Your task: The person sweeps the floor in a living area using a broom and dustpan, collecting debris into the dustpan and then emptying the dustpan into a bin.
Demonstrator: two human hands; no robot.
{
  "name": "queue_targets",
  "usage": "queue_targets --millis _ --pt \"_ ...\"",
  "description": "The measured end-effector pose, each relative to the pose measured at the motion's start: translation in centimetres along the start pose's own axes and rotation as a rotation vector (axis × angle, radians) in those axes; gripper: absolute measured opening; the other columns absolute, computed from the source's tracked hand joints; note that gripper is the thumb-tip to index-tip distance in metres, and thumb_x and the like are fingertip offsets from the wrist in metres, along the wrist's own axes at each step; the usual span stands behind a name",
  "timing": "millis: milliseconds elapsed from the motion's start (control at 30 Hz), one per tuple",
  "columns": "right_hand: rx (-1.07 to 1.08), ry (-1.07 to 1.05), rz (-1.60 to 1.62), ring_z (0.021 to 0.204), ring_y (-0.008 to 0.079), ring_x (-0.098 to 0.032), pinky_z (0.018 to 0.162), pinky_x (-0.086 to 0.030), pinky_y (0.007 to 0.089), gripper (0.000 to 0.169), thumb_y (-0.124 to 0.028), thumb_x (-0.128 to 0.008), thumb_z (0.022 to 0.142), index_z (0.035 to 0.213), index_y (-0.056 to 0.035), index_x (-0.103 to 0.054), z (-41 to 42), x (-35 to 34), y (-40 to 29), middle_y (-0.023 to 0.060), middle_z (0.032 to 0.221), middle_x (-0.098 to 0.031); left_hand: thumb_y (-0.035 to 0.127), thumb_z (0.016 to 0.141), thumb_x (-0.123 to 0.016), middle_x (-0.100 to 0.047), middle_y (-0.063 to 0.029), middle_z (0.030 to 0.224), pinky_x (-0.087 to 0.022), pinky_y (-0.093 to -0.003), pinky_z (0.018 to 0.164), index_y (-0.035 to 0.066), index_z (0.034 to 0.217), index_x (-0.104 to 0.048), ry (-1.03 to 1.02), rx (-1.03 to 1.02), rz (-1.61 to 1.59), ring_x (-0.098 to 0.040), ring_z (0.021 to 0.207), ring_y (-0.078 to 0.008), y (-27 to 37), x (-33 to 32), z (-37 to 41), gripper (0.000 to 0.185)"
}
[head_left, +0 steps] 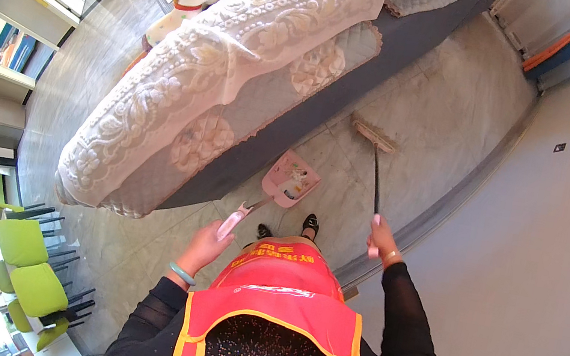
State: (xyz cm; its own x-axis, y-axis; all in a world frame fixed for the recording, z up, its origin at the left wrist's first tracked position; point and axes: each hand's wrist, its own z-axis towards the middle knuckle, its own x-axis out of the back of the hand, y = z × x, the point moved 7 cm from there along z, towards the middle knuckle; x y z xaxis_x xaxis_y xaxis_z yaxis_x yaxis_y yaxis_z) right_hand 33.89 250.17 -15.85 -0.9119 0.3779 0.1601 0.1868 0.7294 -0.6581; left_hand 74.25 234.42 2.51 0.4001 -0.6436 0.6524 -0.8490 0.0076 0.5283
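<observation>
My left hand point(207, 247) grips the pink handle of a long-handled dustpan point(274, 187). Bits of litter point(294, 177) lie in its pink pan, which rests on the floor just ahead of my feet. In my right hand point(381, 239) is the handle of a broom point(376, 174), its dark shaft reaching forward. The broom's head point(374, 135) touches the tiled floor between the sofa and the wall, ahead and to the right of the pan. The two heads are apart.
A sofa point(241, 164) with a lace-patterned cover runs diagonally along the left, its dark base near the dustpan. A pale wall point(527, 232) with a grey skirting curves along the right. Green chairs point(36, 288) stand at the lower left. A horse figure point(183, 11) is beyond the sofa.
</observation>
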Motion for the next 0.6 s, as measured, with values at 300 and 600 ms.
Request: queue_targets --millis 300,600 --pt "-0.18 0.073 -0.163 0.054 0.0317 -0.055 0.048 -0.043 0.0412 0.032 -0.013 -0.039 0.078 0.107 -0.0008 -0.034 -2.3 -13.5 8.6 0.0204 0.07 -0.055 0.023 0.074 -0.059 -0.057 -0.021 0.081 -0.043 -0.0398 0.063 0.001 0.097 -0.052 -0.061 -0.198 -0.107 -0.056 0.076 -0.0366 -2.3 2.6 -0.6 0.032" --pt "-0.078 -0.025 -0.31 0.101 0.0319 -0.049 0.083 -0.038 0.0355 0.044 -0.023 -0.04 0.082 0.118 0.0009 -0.036 -24.5 -27.4 15.5 0.0224 0.107 -0.052 0.021 0.072 -0.058 -0.057 -0.0203 0.076 -0.043 -0.0379 0.058 -0.003 0.094 -0.05 -0.314 -0.192 -0.349 -0.057 0.067 -0.0322 -8.2 2.0 -0.9 0.034"
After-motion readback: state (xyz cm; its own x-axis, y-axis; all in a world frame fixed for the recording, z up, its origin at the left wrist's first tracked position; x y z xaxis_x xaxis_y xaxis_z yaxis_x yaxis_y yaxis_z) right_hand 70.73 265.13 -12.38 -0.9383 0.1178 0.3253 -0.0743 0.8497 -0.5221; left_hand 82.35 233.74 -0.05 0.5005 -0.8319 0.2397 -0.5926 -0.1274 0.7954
